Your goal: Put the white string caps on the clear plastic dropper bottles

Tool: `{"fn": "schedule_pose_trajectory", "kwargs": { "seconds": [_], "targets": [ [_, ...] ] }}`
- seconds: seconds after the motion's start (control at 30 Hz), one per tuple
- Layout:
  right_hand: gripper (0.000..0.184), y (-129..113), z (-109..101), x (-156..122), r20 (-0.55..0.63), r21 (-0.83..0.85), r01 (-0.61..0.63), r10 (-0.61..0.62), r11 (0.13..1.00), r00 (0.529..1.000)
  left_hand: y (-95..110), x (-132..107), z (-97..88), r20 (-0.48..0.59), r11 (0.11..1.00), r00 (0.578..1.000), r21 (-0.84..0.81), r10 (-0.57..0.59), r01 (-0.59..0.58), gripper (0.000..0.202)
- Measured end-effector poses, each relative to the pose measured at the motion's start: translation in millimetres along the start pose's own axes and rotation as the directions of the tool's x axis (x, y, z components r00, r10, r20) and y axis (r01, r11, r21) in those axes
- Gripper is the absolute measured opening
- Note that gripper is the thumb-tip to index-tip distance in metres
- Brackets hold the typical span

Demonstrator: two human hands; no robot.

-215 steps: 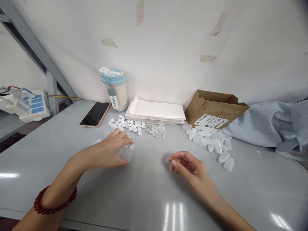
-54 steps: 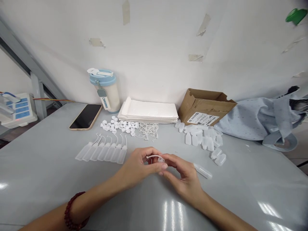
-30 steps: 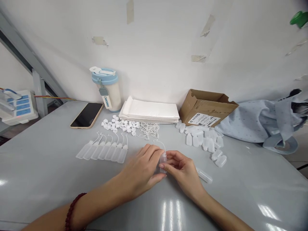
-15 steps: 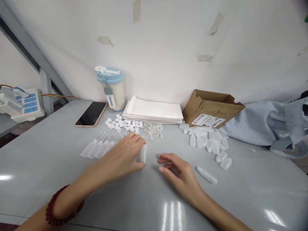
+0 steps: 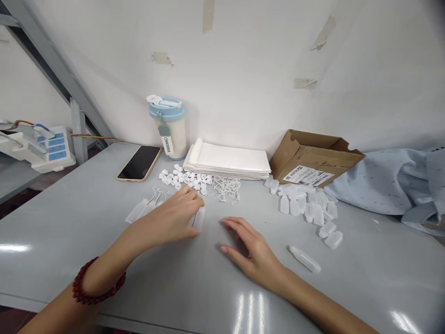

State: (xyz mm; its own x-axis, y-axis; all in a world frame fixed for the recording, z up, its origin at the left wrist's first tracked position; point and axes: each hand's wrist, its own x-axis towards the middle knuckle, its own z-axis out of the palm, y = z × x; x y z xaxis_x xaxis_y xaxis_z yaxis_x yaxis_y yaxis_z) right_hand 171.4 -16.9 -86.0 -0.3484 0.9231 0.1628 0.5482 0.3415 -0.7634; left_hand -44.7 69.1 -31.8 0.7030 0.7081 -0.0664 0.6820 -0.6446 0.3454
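Observation:
My left hand [image 5: 179, 211] is closed around a small translucent plastic bottle [image 5: 199, 219], fingers at its top end and thumb at its bottom end. Partly behind that hand lies a row of similar bottles [image 5: 137, 211] with thin white cords at their tops. Just above the fingers are white caps [image 5: 177, 176] and a tangle of white cords [image 5: 225, 188]. My right hand [image 5: 252, 250] rests over the table to the right, thumb and fingers apart, with nothing in it. A single bottle [image 5: 304, 260] lies to the right of it.
Loose bottles [image 5: 309, 204] are heaped before an open cardboard box [image 5: 316, 160] at the right. White padded envelopes [image 5: 227, 160] are stacked by the wall. A blue-lidded tumbler [image 5: 170, 130] and a phone [image 5: 139, 163] stand and lie at left; light cloth [image 5: 378, 181] is far right.
My left hand has moved slightly left with the bottle, toward the row. My right hand has opened wider, thumb farther from the fingers. The whole view has shifted a little.

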Motion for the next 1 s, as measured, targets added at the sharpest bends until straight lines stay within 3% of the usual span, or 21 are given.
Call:
{"fn": "schedule_pose_trajectory", "kwargs": {
  "seconds": [0.1, 0.3, 0.63, 1.0],
  "targets": [
    [0.047, -1, 9, 16, 0.054, -0.037, 0.053, -0.051, 0.998, 0.997, 0, 0, -2.9, 0.092, 1.0, 0.996, -0.02, -0.018, 0.02, 0.026],
    [0.044, 0, 24, 38, 0.013, -0.059, 0.102, -0.101, 0.993, 0.995, 0, 0, -6.1, 0.089, 0.999, 0.995, -0.025, -0.034, 0.037, 0.015],
    [0.043, 0, 23, 38, 0.035, -0.085, 0.137, -0.134, 0.987, 0.99, 0, -1, -7.4, 0.124, 0.999, 0.991, 0.007, -0.042, 0.041, 0.019],
    [0.037, -4, 23, 38, 0.03, -0.084, 0.164, -0.162, 0.983, 0.986, -3, -2, -5.1, 0.092, 1.0, 0.996, -0.018, -0.018, 0.02, 0.019]
  ]
}}
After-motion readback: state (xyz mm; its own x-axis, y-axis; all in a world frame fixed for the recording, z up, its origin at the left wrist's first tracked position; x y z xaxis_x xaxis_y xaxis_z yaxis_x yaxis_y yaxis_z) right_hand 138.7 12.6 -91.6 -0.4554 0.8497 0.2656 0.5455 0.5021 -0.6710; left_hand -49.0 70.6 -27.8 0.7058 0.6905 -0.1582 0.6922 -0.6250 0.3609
